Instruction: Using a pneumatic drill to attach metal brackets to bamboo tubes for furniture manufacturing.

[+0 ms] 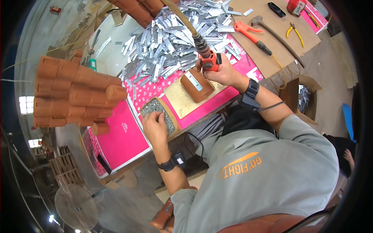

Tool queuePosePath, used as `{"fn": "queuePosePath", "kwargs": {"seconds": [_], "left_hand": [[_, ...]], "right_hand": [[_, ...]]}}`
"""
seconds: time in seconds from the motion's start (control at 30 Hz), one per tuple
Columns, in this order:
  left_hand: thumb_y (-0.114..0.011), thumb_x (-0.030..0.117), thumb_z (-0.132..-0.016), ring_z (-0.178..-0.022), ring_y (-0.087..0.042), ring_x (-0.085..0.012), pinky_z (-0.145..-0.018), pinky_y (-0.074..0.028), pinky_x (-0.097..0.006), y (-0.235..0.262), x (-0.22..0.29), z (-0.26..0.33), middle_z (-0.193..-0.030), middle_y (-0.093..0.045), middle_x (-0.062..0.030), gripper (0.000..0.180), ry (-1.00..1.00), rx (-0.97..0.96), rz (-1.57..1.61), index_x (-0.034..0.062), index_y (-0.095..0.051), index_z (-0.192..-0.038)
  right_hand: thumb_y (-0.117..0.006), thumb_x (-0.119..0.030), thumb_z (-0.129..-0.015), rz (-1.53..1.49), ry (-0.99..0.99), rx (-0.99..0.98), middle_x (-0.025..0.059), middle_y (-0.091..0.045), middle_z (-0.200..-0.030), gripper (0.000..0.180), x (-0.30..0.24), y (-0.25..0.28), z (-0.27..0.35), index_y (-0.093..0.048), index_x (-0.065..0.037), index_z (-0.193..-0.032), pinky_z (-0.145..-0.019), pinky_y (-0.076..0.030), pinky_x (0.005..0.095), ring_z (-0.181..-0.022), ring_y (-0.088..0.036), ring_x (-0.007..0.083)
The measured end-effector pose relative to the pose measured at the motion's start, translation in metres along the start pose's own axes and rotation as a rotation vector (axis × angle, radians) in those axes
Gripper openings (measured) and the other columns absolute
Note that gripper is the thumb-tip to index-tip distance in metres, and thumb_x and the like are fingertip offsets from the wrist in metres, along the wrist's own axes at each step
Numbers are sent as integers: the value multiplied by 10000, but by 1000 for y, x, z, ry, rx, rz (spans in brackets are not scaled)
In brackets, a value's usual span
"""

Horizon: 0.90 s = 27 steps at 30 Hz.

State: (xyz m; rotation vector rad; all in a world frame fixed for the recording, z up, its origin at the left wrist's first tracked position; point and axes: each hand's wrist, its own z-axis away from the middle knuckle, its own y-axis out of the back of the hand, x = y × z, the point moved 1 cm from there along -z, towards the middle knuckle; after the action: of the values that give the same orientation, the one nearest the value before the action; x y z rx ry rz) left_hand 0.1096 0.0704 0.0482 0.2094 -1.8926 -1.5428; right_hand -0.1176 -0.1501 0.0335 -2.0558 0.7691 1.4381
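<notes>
on the pink-covered counter (124,136), a brown rounded block (204,93) lies on a pale board (175,96), one metal strip (192,80) along its top. right hand (227,73): fingers wrapped round an orange power tool (210,61), close to the block. left hand (154,126): fingers bent and close together in a box (171,113) of small metal bits, apparently screws; whether they pinch any cannot be told. risks noted: with the left hand off it, the block could shift under a push from the tool; the strip, if loose, could slide on the curved top. the box sits near the counter's edge, so a wrist knock could spill it.
</notes>
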Motion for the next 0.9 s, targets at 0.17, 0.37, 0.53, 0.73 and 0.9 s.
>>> {"fn": "queuePosePath", "kwargs": {"seconds": [0.17, 0.37, 0.53, 0.73, 0.9], "left_hand": [[-717, 113, -842, -959, -607, -345, -893, -463, -434, -2, -6, 5, -943, -666, -148, 116, -49, 183, 87, 34, -741, -924], [-687, 123, -909, -735, -683, -256, -672, -529, -360, -11, -15, 10, -895, -727, -159, 162, 74, 292, 247, -4, -744, -991], [-665, 92, -940, -757, -694, -212, -673, -551, -318, -9, -14, 16, -901, -733, -149, 150, 154, 335, 460, -39, -688, -1009], [-639, 44, -958, -832, -709, -197, -715, -583, -292, -13, 13, 19, -958, -720, -155, 144, 194, 119, 1123, -38, -607, -1072], [-602, 48, -985, -901, -707, -204, -801, -591, -310, -31, 65, 23, -1012, -714, -152, 133, 104, -110, 1319, -33, -606, -1090]], "right_hand": [[-620, -16, -769, -1, -22, 14, 46, -644, -957, 303, 2, 1, 1, -600, -20, -1071, -844, -487, 303, -908, -602, 127], [-614, -26, -762, 28, -14, 8, 45, -646, -946, 290, 3, 0, 1, -616, -10, -1052, -861, -487, 306, -901, -601, 130], [-615, -20, -760, 25, -23, 2, 46, -649, -946, 305, 8, 3, -1, -609, -12, -1065, -853, -492, 305, -894, -602, 126], [-614, 5, -741, 65, 18, 20, 53, -663, -949, 354, -24, -3, -14, -592, -17, -1094, -775, -511, 291, -838, -616, 119], [-608, 11, -729, -90, 12, 26, 60, -680, -921, 337, -86, -20, -25, -619, -11, -1065, -655, -522, 267, -771, -620, 99]]}}
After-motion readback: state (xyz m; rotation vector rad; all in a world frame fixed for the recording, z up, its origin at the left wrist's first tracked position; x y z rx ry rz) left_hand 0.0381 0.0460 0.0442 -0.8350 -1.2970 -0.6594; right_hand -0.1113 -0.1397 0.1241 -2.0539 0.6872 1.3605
